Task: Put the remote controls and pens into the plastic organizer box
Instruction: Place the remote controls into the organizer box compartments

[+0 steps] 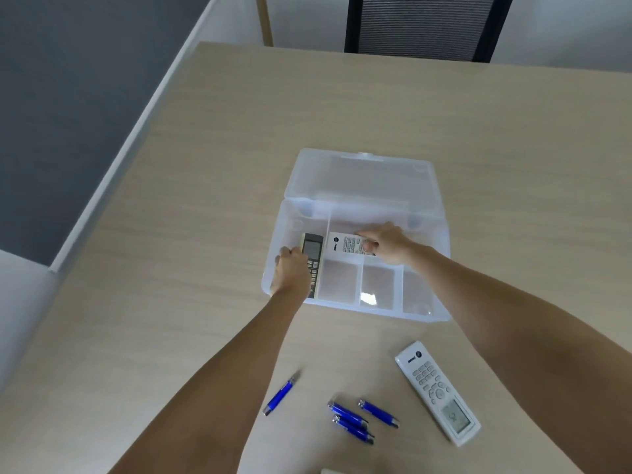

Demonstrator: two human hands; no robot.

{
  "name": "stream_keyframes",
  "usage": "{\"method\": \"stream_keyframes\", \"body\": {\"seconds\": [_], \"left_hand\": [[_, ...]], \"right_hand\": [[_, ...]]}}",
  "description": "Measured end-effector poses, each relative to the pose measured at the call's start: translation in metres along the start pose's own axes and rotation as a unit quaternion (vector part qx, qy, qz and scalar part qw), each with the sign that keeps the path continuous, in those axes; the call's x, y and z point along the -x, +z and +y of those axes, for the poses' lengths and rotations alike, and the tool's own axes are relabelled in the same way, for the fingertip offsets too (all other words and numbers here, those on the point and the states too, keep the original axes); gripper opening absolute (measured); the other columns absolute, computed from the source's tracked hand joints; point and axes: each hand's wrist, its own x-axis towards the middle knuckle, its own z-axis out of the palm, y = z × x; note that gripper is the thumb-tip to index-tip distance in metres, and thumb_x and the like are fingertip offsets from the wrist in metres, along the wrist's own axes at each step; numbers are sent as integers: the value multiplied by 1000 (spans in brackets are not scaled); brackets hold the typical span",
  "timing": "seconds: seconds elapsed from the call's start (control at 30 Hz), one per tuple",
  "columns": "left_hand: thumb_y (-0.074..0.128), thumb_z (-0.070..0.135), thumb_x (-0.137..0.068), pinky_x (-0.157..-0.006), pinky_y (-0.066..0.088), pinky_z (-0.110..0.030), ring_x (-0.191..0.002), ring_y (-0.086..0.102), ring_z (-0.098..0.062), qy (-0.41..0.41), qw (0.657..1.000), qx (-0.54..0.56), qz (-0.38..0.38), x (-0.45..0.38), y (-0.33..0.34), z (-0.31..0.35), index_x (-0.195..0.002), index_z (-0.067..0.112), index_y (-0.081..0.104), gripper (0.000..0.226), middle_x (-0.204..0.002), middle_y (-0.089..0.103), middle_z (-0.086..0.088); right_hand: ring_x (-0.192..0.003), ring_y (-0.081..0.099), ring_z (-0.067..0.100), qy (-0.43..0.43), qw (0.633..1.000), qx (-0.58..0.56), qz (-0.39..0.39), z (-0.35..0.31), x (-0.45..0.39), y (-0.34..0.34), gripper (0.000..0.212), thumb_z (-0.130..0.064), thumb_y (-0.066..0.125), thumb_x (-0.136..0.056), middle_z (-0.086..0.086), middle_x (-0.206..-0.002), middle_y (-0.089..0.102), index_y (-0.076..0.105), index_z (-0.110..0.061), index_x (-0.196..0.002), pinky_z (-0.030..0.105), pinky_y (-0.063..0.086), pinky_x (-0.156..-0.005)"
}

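Nearest the camera, a pale sliver of something (337, 471) pokes in at the bottom edge, cut off too much to identify. Just beyond it four blue pens lie loose on the wooden table (205, 165): a lone pen (280, 395) below the left forearm, and a cluster of three pens (359, 419) between the two forearms, two of them touching or overlapping. To the right of the cluster, under the right forearm, a white remote (437, 393) lies face up and diagonal, its screen end toward the camera.

Farther out sits the clear plastic organizer box (355, 311), its lid (362, 176) swung open beyond it. Its walls are translucent, so the dividers are faint. The left hand (292, 273) is curled over the near half of a dark-faced remote (313, 254) lying in the box's long left compartment; the hand hides the remote's lower buttons, and the fingers look clamped on its edges. Just right of that grip, the right hand (386, 244) pinches the right end of a second white remote (347, 243) that lies crosswise in the far compartment, its right end hidden by the fingers. Whether either remote rests on the box floor cannot be told. The three small compartments near the right wrist hold nothing visible but a glare patch.

Beyond the table, a dark mesh chair back (427, 25) is cut off by the top edge.
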Motion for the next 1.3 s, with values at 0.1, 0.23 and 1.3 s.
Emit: {"method": "stream_keyframes", "body": {"seconds": [0.1,0.23,1.3], "left_hand": [[43,9,-98,-90,47,-40,-101,47,-27,11,999,-32,26,21,-5,8,-122,-1,55,28,-120,47,-19],[48,10,-97,-89,49,-41,-104,50,-31,168,976,52,127,42,-23,18,-146,2,32,52,-127,42,-19],[69,35,-85,-72,45,-32,-91,58,-20,367,918,65,-138,128,-58,69,-132,15,32,63,-116,56,-3]], "right_hand": [[-92,53,29,-7,1000,-10,12,-10,32,-7,29,-15,34,-102,12,-88,54,62,-7,-104,33,46,-88],[-111,55,35,-33,993,-44,103,-16,75,-20,32,-19,44,-99,25,-123,55,56,-10,-127,38,43,-96],[-73,54,22,93,787,-592,147,104,280,34,20,-13,64,-85,1,-85,57,59,-25,-100,36,39,-70]]}}
